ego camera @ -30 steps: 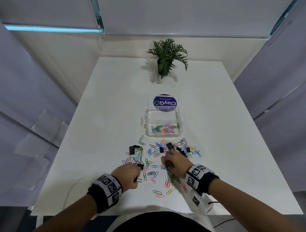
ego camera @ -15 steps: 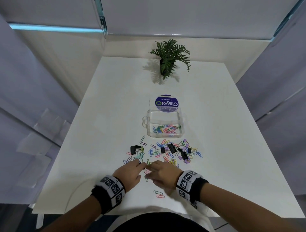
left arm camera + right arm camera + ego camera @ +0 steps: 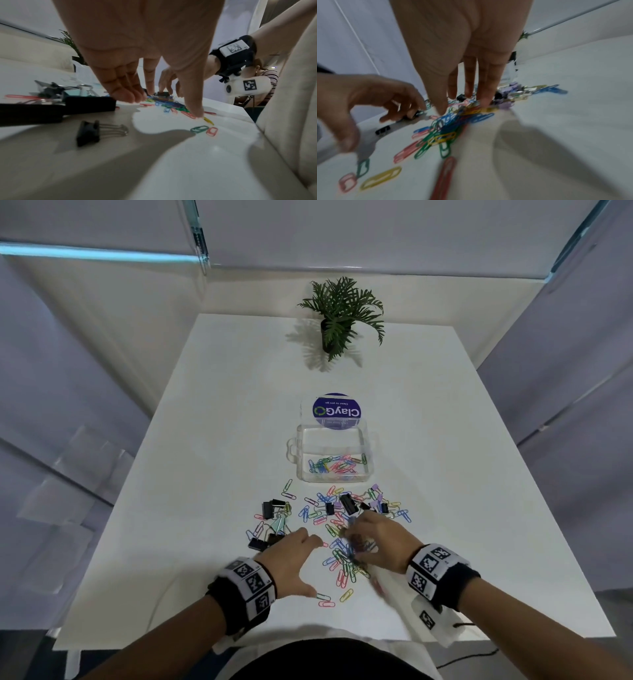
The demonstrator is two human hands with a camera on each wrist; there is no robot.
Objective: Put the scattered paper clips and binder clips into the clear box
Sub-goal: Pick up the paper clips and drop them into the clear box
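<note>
The clear box (image 3: pixel 369 451) stands open mid-table with several coloured paper clips (image 3: pixel 337 465) inside. More paper clips (image 3: pixel 344 559) and black binder clips (image 3: pixel 348 504) lie scattered in front of it. My left hand (image 3: pixel 308 563) has spread, straight fingers on the table; its thumb touches a red clip (image 3: pixel 189 115). My right hand (image 3: pixel 358 546) presses its fingertips (image 3: pixel 485 100) onto a heap of paper clips (image 3: pixel 447 127) and grips nothing that I can see. Binder clips (image 3: pixel 89 133) lie just left of the left hand (image 3: pixel 163 106).
The box lid (image 3: pixel 336 410) with a blue round label lies behind the box. A potted plant (image 3: pixel 337 318) stands at the far edge. Black binder clips (image 3: pixel 274 506) sit to the left of the scatter. The table's near edge (image 3: pixel 308 631) is close behind my wrists.
My hands met half a second ago and have drawn apart. The right hand has moved right and forward onto a heap of paper clips raked between the hands.
</note>
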